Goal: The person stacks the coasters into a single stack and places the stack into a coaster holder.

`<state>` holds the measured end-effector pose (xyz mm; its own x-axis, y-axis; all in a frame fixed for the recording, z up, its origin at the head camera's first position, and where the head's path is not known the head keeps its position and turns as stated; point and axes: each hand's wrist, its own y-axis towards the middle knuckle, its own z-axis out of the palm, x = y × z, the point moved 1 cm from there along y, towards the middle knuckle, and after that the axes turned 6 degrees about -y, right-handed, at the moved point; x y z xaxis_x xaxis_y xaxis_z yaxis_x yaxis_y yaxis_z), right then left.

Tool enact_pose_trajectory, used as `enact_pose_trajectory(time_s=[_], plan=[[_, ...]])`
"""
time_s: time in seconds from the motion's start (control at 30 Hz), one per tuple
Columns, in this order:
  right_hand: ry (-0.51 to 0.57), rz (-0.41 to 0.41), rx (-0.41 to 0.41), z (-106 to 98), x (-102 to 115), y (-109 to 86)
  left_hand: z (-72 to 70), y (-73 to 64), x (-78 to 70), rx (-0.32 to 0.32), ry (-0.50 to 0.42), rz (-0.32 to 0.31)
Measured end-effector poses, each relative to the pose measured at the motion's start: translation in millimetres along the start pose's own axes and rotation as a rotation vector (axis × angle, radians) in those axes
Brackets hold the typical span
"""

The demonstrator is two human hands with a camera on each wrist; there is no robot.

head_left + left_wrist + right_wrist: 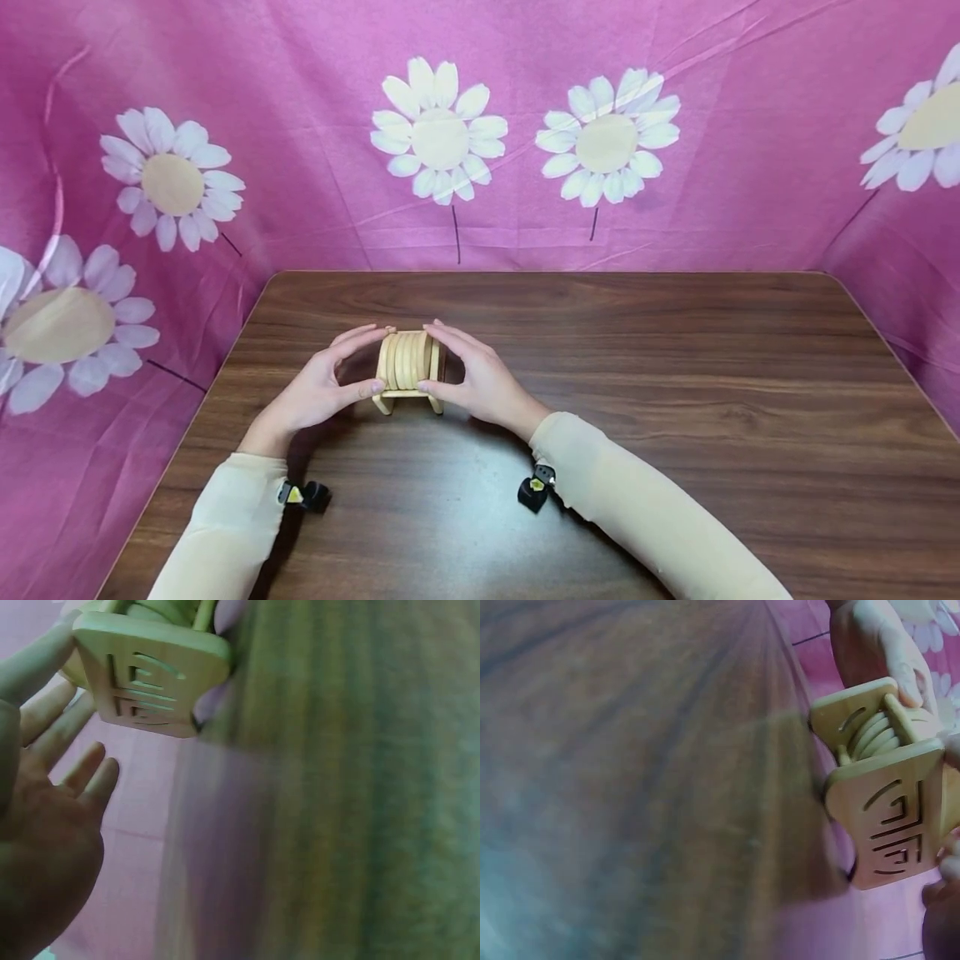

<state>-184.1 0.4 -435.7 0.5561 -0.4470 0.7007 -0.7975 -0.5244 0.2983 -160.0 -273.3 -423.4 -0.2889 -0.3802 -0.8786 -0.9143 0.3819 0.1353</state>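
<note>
A set of round wooden coasters (405, 362) stands on edge, side by side, in a small wooden holder (436, 367) on the table. Its end panel (889, 817) has cut-out line patterns, plain in both wrist views. From the left, my left hand (318, 387) holds the set, thumb at the near edge and fingertips at the far top. My right hand (491, 385) grips it from the other side in the same way, its thumb against the near side of the coasters. Several lower fingers of the left hand (56, 802) stay off the holder.
The brown wood-grain table (675, 400) reaches back to a pink cloth (517, 225) with white daisies. Both forearms wear cream sleeves (637, 500), with small black devices (534, 492) at the wrists.
</note>
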Motion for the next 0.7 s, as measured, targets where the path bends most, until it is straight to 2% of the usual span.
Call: enact_pose_trajectory(time_s=[0.13, 0.3, 0.37, 0.47, 0.53, 0.6, 0.7], plan=[[-0.046, 0.012, 0.042, -1, 1, 1.5, -0.7, 0.4, -4.8, 0.013, 0.061, -0.013], [-0.072, -0.006, 0.063, -8, 5, -3.8, 0.1, -0.7, -3.9, 0.004, 0.062, -0.017], [-0.075, -0.024, 0.054, -15, 7, -9.1, 1.0, -1.5, -2.7, -0.019, 0.026, -0.001], [-0.073, -0.065, 0.018, -28, 8, -19.7, 2.8, -2.8, -2.2, -0.11, -0.016, 0.048], [-0.068, -0.079, -0.012, -38, 7, -28.0, 4.2, -3.0, -2.9, -0.194, -0.061, 0.087], [-0.062, -0.094, -0.046, -48, 4, -37.4, 6.1, -3.0, -6.2, -0.284, -0.087, 0.117], [-0.066, -0.106, -0.102, -64, -2, -53.2, 10.7, -3.3, -15.5, -0.384, -0.168, 0.147]])
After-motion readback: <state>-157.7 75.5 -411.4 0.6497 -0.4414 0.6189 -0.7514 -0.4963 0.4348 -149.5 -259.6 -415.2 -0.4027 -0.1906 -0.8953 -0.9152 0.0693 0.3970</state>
